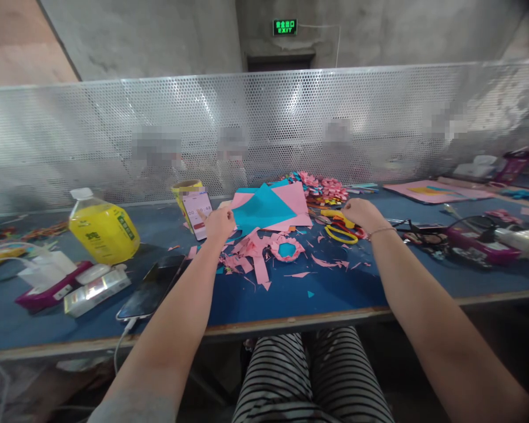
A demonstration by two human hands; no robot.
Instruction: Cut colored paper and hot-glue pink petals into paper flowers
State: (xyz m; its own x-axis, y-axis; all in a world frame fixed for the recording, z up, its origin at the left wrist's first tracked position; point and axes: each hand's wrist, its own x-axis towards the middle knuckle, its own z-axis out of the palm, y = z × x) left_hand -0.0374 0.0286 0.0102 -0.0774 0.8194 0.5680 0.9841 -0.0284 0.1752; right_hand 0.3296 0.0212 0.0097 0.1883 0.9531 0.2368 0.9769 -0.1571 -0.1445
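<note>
- My striped trousers [311, 376] show under the counter [335, 294] edge.
- A dark phone [152, 288] lies flat near the edge, left of my left arm.
- Pink scraps [251, 258] and a pink ring [286, 248] with a blue middle lie between my arms.
- My left hand [219, 224] is curled at the corner of the pink sheet [296, 200], just beside the propped timer phone [197, 214]. I cannot tell whether it grips.
- My right hand [362, 214] is curled over the yellow scissors [341, 234], touching them. I cannot tell if it grips.
- A blue sheet [264, 210] overlaps the pink one.
- A yellow bottle [102, 228] stands well left.
- Paper flowers [321, 188] are heaped before the mesh screen [264, 117].
</note>
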